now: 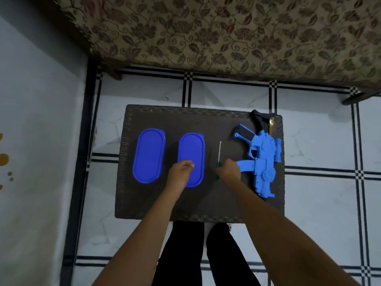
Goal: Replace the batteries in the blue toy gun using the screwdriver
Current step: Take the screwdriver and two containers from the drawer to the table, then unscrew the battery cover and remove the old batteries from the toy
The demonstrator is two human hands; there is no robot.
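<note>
The blue toy gun (pixel 262 159) lies flat along the right side of a small dark table (pixel 206 203), its black stock pointing away from me. A screwdriver (pixel 219 152) with a green handle and thin metal shaft lies just left of it. My right hand (pixel 228 170) curls round the green handle, right beside the gun's magazine. My left hand (pixel 180 173) hovers with loosely curled fingers over the near end of a blue oval lidded box (pixel 192 149) and holds nothing.
A second blue oval lidded box (pixel 148 155) sits at the table's left. A floral-covered sofa (pixel 226 34) stands beyond the table on a white tiled floor with black lines. A white wall (pixel 31 120) runs along the left. My legs are under the table's near edge.
</note>
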